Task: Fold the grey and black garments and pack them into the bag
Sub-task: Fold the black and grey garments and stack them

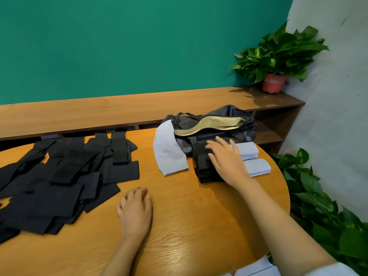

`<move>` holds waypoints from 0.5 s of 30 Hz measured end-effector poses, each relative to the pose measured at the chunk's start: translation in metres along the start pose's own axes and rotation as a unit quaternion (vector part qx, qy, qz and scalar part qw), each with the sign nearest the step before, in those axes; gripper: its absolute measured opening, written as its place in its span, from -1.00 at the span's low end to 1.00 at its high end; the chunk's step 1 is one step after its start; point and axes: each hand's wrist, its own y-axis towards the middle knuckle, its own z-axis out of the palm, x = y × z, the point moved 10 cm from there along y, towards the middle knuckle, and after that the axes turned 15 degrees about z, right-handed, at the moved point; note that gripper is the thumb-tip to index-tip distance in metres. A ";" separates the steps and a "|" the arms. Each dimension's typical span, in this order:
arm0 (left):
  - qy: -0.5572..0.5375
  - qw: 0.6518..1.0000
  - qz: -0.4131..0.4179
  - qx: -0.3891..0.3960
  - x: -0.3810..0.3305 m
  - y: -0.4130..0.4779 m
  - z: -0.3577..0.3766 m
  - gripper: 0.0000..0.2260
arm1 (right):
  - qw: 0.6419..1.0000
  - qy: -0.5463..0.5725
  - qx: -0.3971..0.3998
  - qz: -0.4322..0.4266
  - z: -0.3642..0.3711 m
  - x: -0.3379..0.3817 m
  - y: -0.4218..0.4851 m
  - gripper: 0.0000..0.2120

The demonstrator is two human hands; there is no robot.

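Presently the right hand point(227, 160), its grip apart with fingers spread, reaches over the folded black stack point(203, 168) just in front of the open bag point(229, 113). The left hand point(135, 210) rests loose on the desk point(189, 220), holding nothing. Lifted one-handed, the stack could slip apart and unfold, or nudge the folded grey pieces point(256, 166) beside it towards the desk's edge.

A rounded wooden tabletop point(189, 226) stands against a long, low wooden shelf point(119, 108) with open compartments beneath. Behind the shelf is a teal-green wall point(139, 40). On the shelf's right end stands a leafy plant point(278, 52) in a reddish pot point(272, 83), beside a pale grey wall point(334, 96). More green foliage point(318, 206) spreads below the tabletop's right edge.
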 end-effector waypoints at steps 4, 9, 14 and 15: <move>-0.027 0.999 0.005 -0.015 0.001 0.000 -0.002 -0.76 | 0.997 -0.009 0.013 -0.078 0.027 0.065 -0.009 -0.67; -0.043 0.999 0.008 -0.030 0.004 -0.001 -0.003 -0.77 | 0.989 -0.034 0.128 -0.066 0.096 0.095 -0.019 -0.63; -0.051 0.998 0.005 -0.040 0.004 0.000 -0.004 -0.78 | 0.989 -0.045 0.137 -0.041 0.115 0.102 -0.033 -0.65; -0.053 0.998 0.006 -0.041 0.004 0.000 -0.004 -0.78 | 0.990 -0.040 0.124 -0.047 0.111 0.106 -0.037 -0.66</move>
